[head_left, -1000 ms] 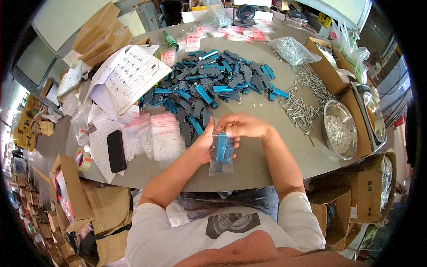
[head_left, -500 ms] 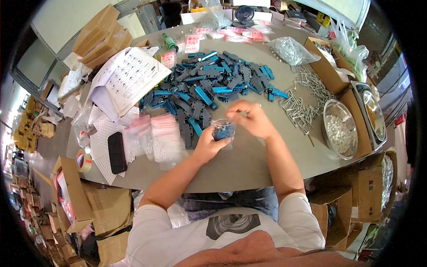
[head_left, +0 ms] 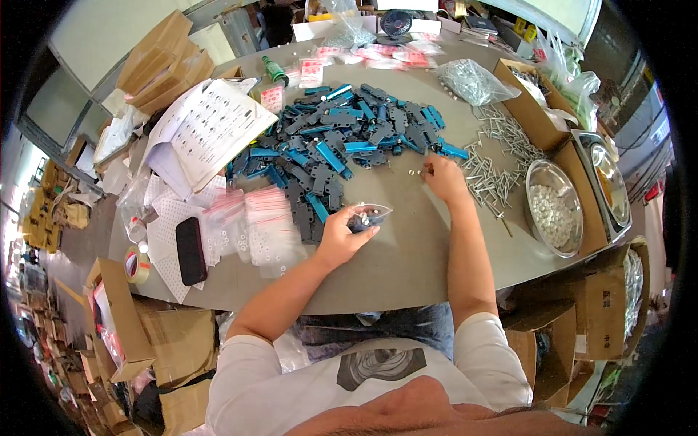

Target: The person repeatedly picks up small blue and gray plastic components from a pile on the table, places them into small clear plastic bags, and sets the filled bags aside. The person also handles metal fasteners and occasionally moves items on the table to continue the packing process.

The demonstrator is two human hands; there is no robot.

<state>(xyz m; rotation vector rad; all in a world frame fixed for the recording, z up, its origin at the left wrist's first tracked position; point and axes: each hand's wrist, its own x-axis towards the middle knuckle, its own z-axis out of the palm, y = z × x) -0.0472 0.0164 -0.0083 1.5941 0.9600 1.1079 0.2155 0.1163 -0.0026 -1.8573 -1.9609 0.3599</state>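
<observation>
My left hand [head_left: 342, 236] is closed around a small clear plastic bag [head_left: 379, 211], its mouth spread apart, with dark blue and pale metallic pieces inside. To the right, my right hand [head_left: 445, 179] is at the table top with fingers curled down and pressed together; whatever lies under the fingertips is hidden. Beside those fingers are a few tiny pale round pieces [head_left: 414, 173]. Just beyond is a large heap of blue and dark grey plastic parts [head_left: 349, 138]. Scattered metal hex keys or bent pins [head_left: 487, 174] lie right of my right hand.
At right stand a steel bowl [head_left: 554, 211] of white pieces and a cardboard box [head_left: 534, 102]. Stacked clear bags [head_left: 273, 225], a black phone [head_left: 191, 251], tape [head_left: 136, 265] and printed sheets [head_left: 222, 131] lie left. A bag of metal pieces [head_left: 476, 81] sits at the back.
My right hand has moved from above the bag's mouth out to the right, down to the table near the metal pieces. The left hand stays in place holding the bag, whose opening now shows.
</observation>
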